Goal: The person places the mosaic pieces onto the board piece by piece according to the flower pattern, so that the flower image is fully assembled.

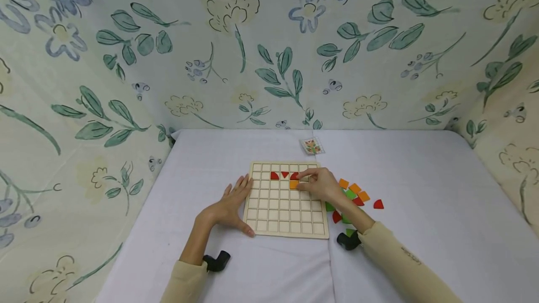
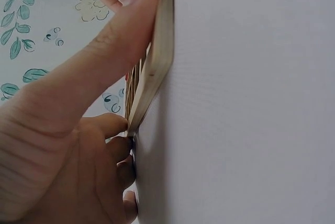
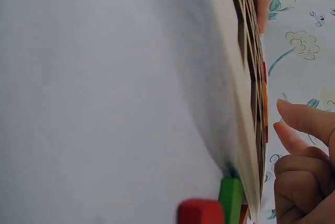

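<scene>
1. At far left, the forearm is covered by a beige left sleeve (image 1: 185, 279); a black device (image 1: 216, 262) is worn at the wrist.
2. The left hand (image 1: 229, 209) is spread along the board's left edge, its thumb at the near left corner; the edge is touched, and nothing is grasped.
3. The gridded board (image 1: 267, 219) is laid flat on the white table (image 1: 421, 176). In its second row from the far side, a red quarter-round (image 1: 274, 176), a red triangle (image 1: 285, 174) and another red piece (image 1: 294, 176) are set side by side.
4. An orange square (image 1: 293, 184) is seated just nearer than the rightmost of these.
5. Beyond the board's far edge, a small patterned card (image 1: 312, 146) is placed.
6. The right hand (image 1: 322, 184) is held over the board's right part, thumb and forefinger beside the orange square. In the right wrist view these two are parted with nothing seen between them; the other fingers are curled.
7. Right of the board, orange squares (image 1: 354, 188), green pieces (image 1: 350, 194) and red ones are scattered, partly hidden by the right forearm.
8. Farthest right, a lone red piece (image 1: 378, 204) is left apart.
</scene>
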Demonstrator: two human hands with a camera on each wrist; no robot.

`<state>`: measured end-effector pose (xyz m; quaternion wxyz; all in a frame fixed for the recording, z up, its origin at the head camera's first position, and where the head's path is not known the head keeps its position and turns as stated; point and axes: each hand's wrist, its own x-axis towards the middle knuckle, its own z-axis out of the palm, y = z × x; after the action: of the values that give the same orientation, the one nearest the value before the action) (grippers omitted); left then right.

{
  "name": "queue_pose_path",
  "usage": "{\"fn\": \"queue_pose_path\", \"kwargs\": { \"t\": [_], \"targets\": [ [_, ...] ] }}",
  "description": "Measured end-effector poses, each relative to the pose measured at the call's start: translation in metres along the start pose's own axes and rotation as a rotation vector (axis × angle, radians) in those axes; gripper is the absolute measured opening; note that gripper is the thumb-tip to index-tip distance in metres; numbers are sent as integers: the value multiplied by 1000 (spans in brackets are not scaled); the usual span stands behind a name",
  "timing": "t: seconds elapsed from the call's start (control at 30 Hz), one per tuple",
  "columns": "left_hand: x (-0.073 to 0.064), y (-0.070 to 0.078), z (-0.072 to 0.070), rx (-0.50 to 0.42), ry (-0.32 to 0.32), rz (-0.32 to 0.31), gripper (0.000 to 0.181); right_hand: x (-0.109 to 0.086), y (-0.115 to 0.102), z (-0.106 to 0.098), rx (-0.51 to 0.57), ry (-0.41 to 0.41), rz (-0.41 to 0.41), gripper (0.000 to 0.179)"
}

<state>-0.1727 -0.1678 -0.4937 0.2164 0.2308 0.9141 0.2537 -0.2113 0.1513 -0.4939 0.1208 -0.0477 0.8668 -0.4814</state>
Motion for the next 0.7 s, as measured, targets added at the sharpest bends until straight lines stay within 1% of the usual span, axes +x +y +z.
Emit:
{"fn": "queue_pose_path", "kwargs": {
  "t": [0.1,0.17,0.3,0.4,0.5,0.6,0.7],
  "targets": [
    [0,0,0,3,-2,-1,154,-2,2,-11,-13,42,-25,26],
    [0,1,0,5,0,-1,154,-3,4,-22,-30,70,-40,27],
    [0,1,0,5,-1,-1,154,-10,16,-50,-81,118,-19,30],
    [1,1,-1,3,-2,0,154,-17,26,-70,-104,151,41,33],
    [0,2,-2,-3,0,2,154,-25,38,-85,-124,181,90,33],
    [0,3,-2,-7,2,3,153,-33,48,-94,-139,201,128,34],
    [-1,3,-2,-9,3,3,153,-39,54,-98,-134,211,161,36]
  ]
}}
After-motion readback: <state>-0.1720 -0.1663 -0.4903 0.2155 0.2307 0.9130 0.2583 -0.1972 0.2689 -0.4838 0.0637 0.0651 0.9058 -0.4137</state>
